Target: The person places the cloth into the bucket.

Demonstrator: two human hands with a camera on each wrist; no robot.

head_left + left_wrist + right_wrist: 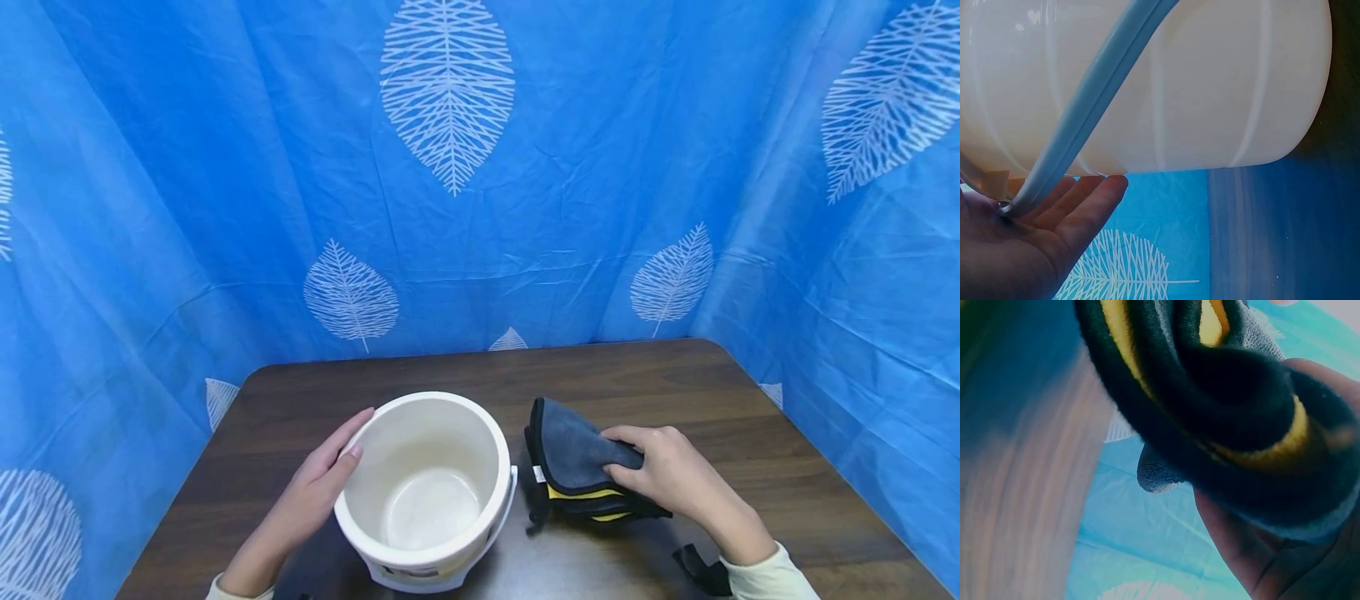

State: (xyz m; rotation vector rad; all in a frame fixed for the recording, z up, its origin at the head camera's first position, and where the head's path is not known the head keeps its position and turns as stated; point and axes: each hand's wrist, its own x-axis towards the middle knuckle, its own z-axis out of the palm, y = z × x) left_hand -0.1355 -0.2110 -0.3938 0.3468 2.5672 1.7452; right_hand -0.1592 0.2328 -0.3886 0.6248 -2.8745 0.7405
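A white plastic bucket (423, 546) with a pale handle (1091, 106) stands upright near the table's front. My left hand (318, 487) holds its left rim; the thumb lies over the rim, while the fingers (1097, 203) run along the outside wall. To the right, my right hand (678, 471) grips a folded grey towel (573, 446) with black edging and yellow layers. In the right wrist view the towel (1210, 444) bends in a thick fold within the hand, which partly hides behind it. The bucket's inside shows only its bare bottom.
The dark wooden table (637, 371) has rounded far corners. A blue curtain (540, 208) with white leaf prints surrounds it at the back and sides. A black strap (703, 571) lies beside my right wrist.
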